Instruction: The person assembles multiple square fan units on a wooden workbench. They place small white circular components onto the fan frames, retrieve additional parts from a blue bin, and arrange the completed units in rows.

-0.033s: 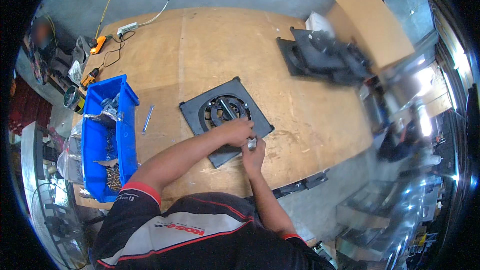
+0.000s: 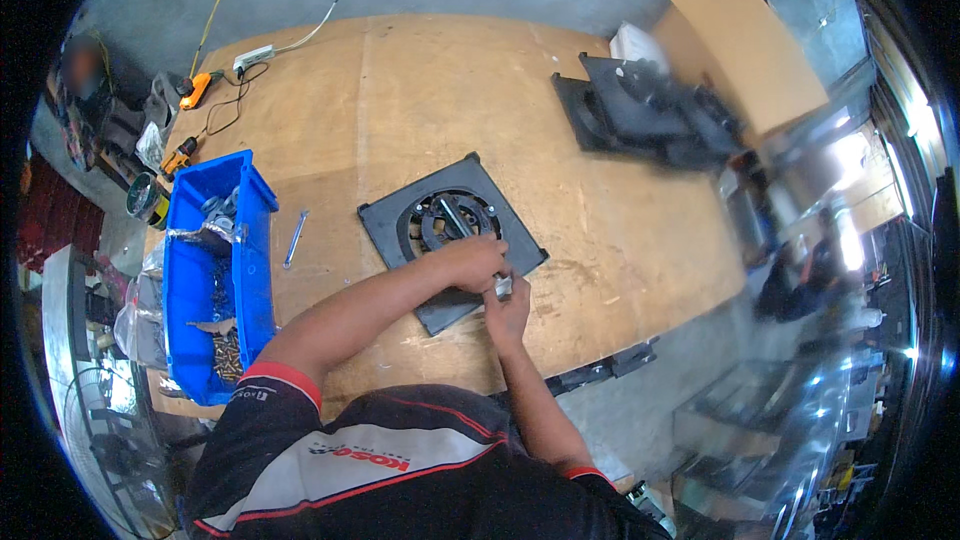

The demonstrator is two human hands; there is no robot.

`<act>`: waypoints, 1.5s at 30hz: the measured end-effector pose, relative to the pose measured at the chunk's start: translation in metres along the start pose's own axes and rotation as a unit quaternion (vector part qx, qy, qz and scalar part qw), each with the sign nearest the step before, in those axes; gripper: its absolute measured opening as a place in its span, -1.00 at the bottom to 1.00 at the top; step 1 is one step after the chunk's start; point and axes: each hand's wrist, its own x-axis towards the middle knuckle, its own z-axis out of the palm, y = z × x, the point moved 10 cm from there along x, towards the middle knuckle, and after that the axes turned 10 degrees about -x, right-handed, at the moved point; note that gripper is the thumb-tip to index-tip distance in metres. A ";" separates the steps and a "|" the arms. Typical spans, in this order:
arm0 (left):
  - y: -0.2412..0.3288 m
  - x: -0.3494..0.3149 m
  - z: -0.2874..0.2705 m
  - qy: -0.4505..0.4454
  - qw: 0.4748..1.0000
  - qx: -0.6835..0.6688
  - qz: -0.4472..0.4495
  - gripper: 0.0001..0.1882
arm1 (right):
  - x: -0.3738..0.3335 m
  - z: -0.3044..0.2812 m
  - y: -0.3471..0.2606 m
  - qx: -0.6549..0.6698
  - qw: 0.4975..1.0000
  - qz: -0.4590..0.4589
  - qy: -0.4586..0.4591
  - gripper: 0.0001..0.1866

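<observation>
While left hand curls over black panel, its hold unclear, right hand gripping small pale piece

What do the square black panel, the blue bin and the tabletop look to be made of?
Square black panel: likely moulded plastic, satin; its even black and shaped corners suggest it, though painted metal is possible.
Blue bin: probably plastic, slightly glossy, judging by its uniform colour.
Tabletop: probably plywood, worn; its tan, stained surface suggests it.

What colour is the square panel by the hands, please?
The square panel is very dark grey, best seen in the head view.
</observation>
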 end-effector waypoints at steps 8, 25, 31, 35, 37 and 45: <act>-0.002 0.010 -0.003 -0.052 0.997 0.055 0.022 -0.65 | -0.002 0.020 -0.002 0.030 0.999 0.004 -0.014 -0.54; -0.005 0.007 -0.012 -0.018 0.999 -0.018 0.030 -0.67 | -0.008 0.037 0.024 0.201 0.967 0.128 -0.094 -0.53; -0.006 0.008 -0.010 -0.010 0.999 -0.010 0.043 -0.67 | 0.005 0.036 0.023 0.116 0.984 0.098 -0.095 -0.54; -0.003 0.007 -0.014 -0.009 1.000 -0.002 0.029 -0.67 | 0.012 0.024 0.020 -0.035 0.993 0.081 -0.072 -0.56; -0.003 0.004 -0.015 0.002 1.000 -0.010 0.019 -0.67 | 0.014 0.009 0.011 -0.089 0.993 0.059 -0.050 -0.58; -0.012 -0.003 -0.029 0.061 0.995 -0.077 -0.011 -0.39 | 0.040 -0.026 -0.028 -0.251 0.948 -0.193 0.011 -0.52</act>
